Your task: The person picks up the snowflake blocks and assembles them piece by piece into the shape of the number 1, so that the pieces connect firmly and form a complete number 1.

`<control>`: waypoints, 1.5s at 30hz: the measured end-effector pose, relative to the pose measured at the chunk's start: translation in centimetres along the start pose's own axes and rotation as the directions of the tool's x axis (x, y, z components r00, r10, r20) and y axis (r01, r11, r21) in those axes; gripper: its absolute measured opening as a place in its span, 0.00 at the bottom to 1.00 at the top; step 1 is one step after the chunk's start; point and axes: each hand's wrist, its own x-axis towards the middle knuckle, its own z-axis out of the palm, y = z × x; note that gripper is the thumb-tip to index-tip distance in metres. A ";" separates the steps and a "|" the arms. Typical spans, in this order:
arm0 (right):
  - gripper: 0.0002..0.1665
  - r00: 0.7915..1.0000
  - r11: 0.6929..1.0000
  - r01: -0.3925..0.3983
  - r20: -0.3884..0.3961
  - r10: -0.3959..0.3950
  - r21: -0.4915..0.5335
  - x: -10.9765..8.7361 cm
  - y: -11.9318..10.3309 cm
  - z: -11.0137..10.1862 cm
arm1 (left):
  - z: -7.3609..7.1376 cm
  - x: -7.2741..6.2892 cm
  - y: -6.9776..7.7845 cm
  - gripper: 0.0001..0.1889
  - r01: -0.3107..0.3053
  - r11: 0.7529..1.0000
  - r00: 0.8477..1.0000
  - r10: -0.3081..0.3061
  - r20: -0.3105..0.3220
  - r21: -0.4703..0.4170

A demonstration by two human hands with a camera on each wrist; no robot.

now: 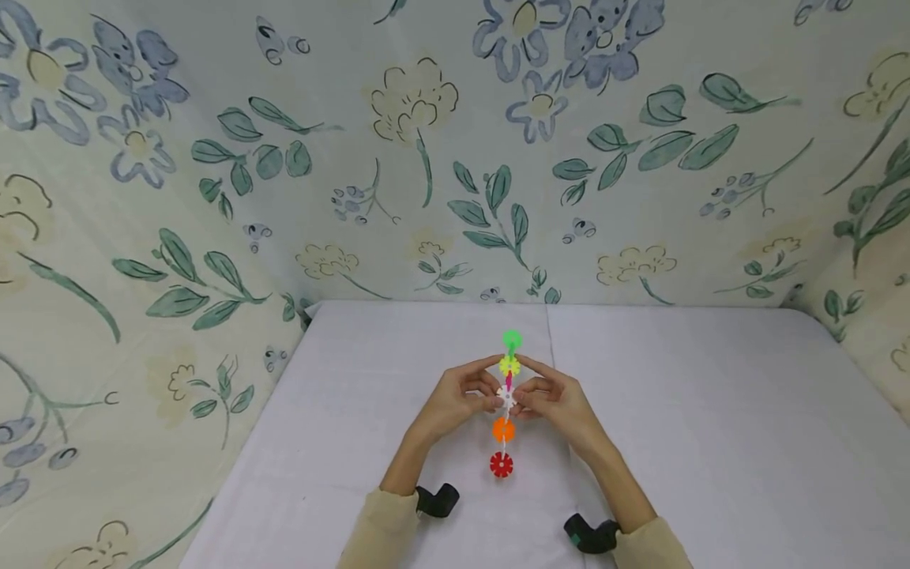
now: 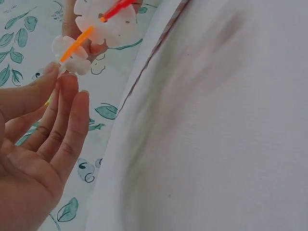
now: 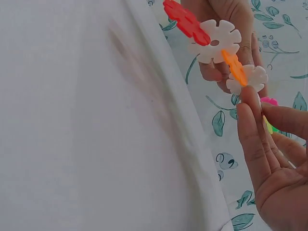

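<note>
A chain of interlocking notched plastic discs stands upright between my hands. From the top in the head view come a green disc (image 1: 513, 340), a yellow disc (image 1: 509, 366), a pink disc (image 1: 508, 381) seen edge-on, a white disc (image 1: 507, 397), an orange disc (image 1: 504, 429) and a red disc (image 1: 501, 465). My left hand (image 1: 456, 401) pinches the chain's middle at the white disc from the left. From the right, my right hand (image 1: 562, 401) pinches the same part. Both index fingertips reach up to the yellow disc. In the right wrist view another white disc (image 3: 219, 41) joins the red and orange ones.
Under the hands spreads a white cloth-covered table (image 1: 355, 379). Behind it and at the left hangs floral-patterned fabric (image 1: 426, 221). Black wrist devices (image 1: 438, 500) sit at both wrists, by the beige sleeves (image 1: 384, 525).
</note>
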 end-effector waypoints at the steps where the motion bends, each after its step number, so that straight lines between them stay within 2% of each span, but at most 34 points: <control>1: 0.37 1.000 1.000 -0.007 -0.007 0.007 0.002 0.0 0.1 0.0 | 0.0 0.1 -0.1 0.35 0.001 1.000 1.000 -0.001 0.004 0.007; 7: 0.36 0.997 0.999 -0.037 -0.065 0.035 -0.022 0.3 0.4 0.2 | 0.2 0.4 -0.7 0.37 0.006 0.998 1.000 -0.006 0.002 0.056; 12: 0.35 0.993 0.996 -0.076 -0.098 0.072 -0.039 0.3 0.8 0.2 | 0.7 0.5 -1.3 0.36 0.024 0.999 1.000 -0.024 -0.001 0.047; 20: 0.35 0.988 0.992 -0.124 -0.093 0.120 -0.031 0.4 1.5 0.4 | 0.9 0.8 -2.1 0.35 0.081 0.996 0.997 -0.081 0.009 0.030; 25: 0.36 0.987 0.989 -0.144 -0.076 0.140 -0.040 0.8 1.7 0.4 | 0.5 1.2 -2.5 0.35 0.087 0.996 0.996 -0.088 0.030 0.017; 28: 0.36 0.985 0.986 -0.160 -0.067 0.157 -0.041 1.3 1.9 0.5 | 0.3 1.5 -2.7 0.34 0.091 0.995 0.995 -0.092 0.039 0.036; 35: 0.36 0.981 0.981 -0.184 -0.077 0.179 -0.061 2.0 2.3 0.5 | -0.1 2.0 -2.5 0.32 0.145 0.983 0.986 -0.152 0.062 0.109; 45: 0.36 0.978 0.979 -0.192 -0.094 0.185 -0.072 2.4 2.6 0.5 | -0.1 2.2 -2.5 0.34 0.171 0.978 0.982 -0.179 0.061 0.121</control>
